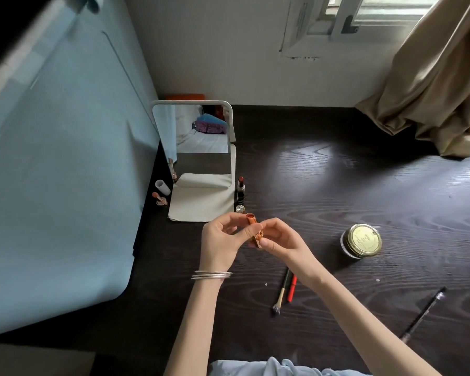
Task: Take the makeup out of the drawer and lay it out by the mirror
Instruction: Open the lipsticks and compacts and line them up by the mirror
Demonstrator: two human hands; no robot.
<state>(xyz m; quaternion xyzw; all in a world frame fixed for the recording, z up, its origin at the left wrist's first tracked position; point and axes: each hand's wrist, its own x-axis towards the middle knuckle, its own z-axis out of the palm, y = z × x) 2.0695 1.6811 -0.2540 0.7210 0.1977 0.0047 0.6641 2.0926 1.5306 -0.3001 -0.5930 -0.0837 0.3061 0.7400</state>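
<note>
A copper-orange lipstick tube (251, 219) is held between both hands just in front of the white stand mirror (198, 147). My left hand (223, 240) pinches its upper part. My right hand (280, 238) holds its lower end. An open dark lipstick (240, 183) stands at the mirror's right edge with a small round cap (240, 208) below it. Left of the mirror stand another open lipstick (159, 199) and a white cap (162, 187). The drawer is out of view.
A gold-lidded round jar (362, 240) sits to the right on the dark wooden desk (337, 185). A small brush (281, 293) and a red pencil (292, 289) lie under my right wrist. A black pencil (423, 313) lies far right. A pale blue panel (65, 158) borders the left.
</note>
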